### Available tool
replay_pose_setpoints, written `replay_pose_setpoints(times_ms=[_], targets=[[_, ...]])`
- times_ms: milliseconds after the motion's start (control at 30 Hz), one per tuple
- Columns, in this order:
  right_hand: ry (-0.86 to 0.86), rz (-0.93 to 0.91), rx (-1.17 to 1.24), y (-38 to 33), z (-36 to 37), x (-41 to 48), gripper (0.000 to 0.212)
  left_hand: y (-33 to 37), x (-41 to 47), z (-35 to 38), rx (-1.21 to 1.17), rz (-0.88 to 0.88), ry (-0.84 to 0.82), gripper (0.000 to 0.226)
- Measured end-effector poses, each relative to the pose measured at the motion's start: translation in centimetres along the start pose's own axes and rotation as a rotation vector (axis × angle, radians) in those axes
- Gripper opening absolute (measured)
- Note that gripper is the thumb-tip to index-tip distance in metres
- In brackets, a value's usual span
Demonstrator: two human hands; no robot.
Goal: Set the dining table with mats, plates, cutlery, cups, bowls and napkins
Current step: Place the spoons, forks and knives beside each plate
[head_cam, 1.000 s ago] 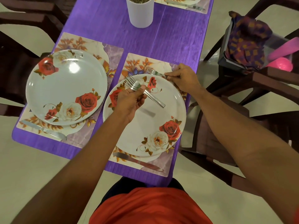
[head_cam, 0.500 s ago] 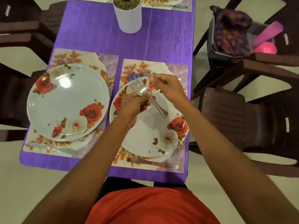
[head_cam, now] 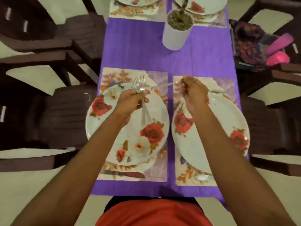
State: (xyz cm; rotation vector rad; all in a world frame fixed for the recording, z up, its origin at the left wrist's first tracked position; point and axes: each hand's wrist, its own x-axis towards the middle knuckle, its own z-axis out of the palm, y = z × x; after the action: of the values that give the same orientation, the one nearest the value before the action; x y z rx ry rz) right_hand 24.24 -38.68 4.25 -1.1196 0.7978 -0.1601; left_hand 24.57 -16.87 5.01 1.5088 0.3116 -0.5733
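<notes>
My left hand (head_cam: 132, 101) grips a small bunch of forks (head_cam: 139, 82), tines pointing away, above the left rose-patterned plate (head_cam: 114, 136). My right hand (head_cam: 193, 93) pinches a single fork (head_cam: 167, 84) that points left, over the far edge of the right plate (head_cam: 215, 141). Each plate sits on a floral mat, the left mat (head_cam: 158, 77) and the right mat (head_cam: 226, 84). Another fork (head_cam: 219, 91) lies on the right mat behind its plate. A knife (head_cam: 127, 174) lies on the left mat near me; the cutlery (head_cam: 202, 176) on the right mat is blurred.
A white pot (head_cam: 175, 36) with a plant stands mid-table on the purple cloth (head_cam: 138, 46). Two more set plates show at the far end. Dark chairs surround the table. A box on the right chair holds a patterned cloth (head_cam: 247, 39) and pink cups (head_cam: 278, 51).
My right hand left one fork behind the right plate, took another from the bunch and drew it away. My left hand carried the remaining forks from the right plate to the left plate.
</notes>
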Motion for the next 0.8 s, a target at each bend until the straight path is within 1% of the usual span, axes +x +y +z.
replay_pose_setpoints(times_ms=[100, 133, 200, 267, 300, 433, 500, 533, 633, 700, 800], targets=[[0.022, -0.056, -0.105, 1.2, 4.3, 0.5, 0.013, 1.9, 1.5, -5.7, -0.078, 0.043, 0.138, 0.039], [0.008, -0.078, -0.143, 1.7, 5.9, 0.7, 0.013, 2.2, 2.2, -7.4, -0.078, 0.053, 0.201, 0.039], [-0.006, -0.104, -0.216, 2.6, 8.9, 1.0, 0.015, 2.2, 3.9, -10.5, -0.007, 0.081, 0.31, 0.028], [-0.025, -0.122, -0.337, 3.6, 11.5, 1.4, 0.016, 2.0, 5.6, -12.9, 0.097, 0.122, 0.366, 0.02], [-0.045, -0.13, -0.403, 4.1, 12.5, 1.7, 0.015, 2.1, 6.3, -13.7, 0.172, 0.145, 0.375, 0.019], [-0.062, -0.128, -0.571, 5.8, 14.4, 2.7, 0.012, 2.1, 8.5, -15.1, 0.477, 0.249, 0.333, 0.022], [-0.042, -0.138, -0.654, 6.5, 14.1, 3.3, 0.006, 1.8, 9.5, -15.1, 0.614, 0.255, 0.294, 0.015], [-0.033, -0.145, -0.696, 6.9, 13.9, 3.5, 0.01, 1.4, 9.9, -15.0, 0.657, 0.254, 0.266, 0.013], [-0.045, -0.185, -0.82, 7.7, 13.1, 3.7, 0.018, 0.7, 10.6, -14.7, 0.737, 0.287, 0.195, 0.017], [-0.076, -0.223, -0.904, 7.8, 12.9, 3.6, 0.022, 0.5, 11.1, -14.6, 0.746, 0.301, 0.162, 0.024], [-0.123, -0.242, -1.002, 7.9, 13.0, 3.7, 0.024, 0.4, 11.8, -14.6, 0.775, 0.264, 0.119, 0.029]])
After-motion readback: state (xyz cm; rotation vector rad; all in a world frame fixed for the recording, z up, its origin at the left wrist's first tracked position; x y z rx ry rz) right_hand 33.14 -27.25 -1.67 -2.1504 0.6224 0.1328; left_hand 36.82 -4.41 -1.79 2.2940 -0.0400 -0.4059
